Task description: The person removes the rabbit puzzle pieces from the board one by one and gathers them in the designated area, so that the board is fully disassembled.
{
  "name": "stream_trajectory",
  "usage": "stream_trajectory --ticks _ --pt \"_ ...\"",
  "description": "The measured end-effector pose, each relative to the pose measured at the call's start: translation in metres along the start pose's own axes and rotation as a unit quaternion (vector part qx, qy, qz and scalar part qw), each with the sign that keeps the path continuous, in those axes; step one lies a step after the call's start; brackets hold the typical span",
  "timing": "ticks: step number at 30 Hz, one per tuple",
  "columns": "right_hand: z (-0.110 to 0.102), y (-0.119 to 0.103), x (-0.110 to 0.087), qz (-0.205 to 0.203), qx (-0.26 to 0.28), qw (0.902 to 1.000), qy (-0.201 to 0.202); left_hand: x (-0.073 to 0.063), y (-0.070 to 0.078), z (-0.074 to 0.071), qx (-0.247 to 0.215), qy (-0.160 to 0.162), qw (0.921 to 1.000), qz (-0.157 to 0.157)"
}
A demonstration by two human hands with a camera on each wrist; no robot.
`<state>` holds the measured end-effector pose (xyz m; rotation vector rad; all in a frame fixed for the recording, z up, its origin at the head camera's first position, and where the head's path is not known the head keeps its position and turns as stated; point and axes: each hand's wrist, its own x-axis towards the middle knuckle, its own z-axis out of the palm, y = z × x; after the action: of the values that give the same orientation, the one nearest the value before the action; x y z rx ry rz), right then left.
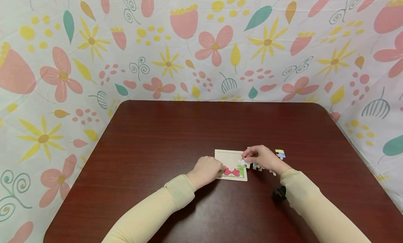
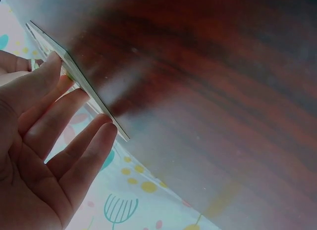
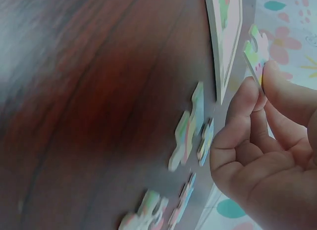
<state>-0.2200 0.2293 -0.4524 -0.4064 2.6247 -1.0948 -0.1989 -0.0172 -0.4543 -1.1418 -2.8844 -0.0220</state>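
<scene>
While the left hand (image 1: pixel 206 170) touches the partly filled jigsaw tray (image 1: pixel 226 158), the right hand (image 1: pixel 264 157) pinches one piece (image 3: pixel 256 57), loose pieces (image 1: pixel 280 154) remaining.

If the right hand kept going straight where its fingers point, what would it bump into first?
Probably the puzzle tray: the right hand points at it, with the pinched puzzle piece leading. It might pass just above, though; the height is hard to judge.
</scene>
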Motion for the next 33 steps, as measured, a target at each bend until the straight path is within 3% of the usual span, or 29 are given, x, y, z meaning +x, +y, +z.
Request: stream_trajectory --ticks 8,24,33 --pt "-0.016 0.011 -0.012 0.000 -0.011 0.9999 -0.005 0.000 0.000 -0.001 0.000 -0.002 1.0000 -0.005" --pt "-0.051 0.042 -0.040 0.047 -0.014 0.9988 -0.011 0.000 0.000 -0.002 -0.006 -0.010 0.9999 -0.010" --pt "-0.067 0.055 -0.055 0.076 -0.014 0.9964 -0.034 -0.001 0.000 -0.001 -0.010 -0.013 0.9998 -0.012"
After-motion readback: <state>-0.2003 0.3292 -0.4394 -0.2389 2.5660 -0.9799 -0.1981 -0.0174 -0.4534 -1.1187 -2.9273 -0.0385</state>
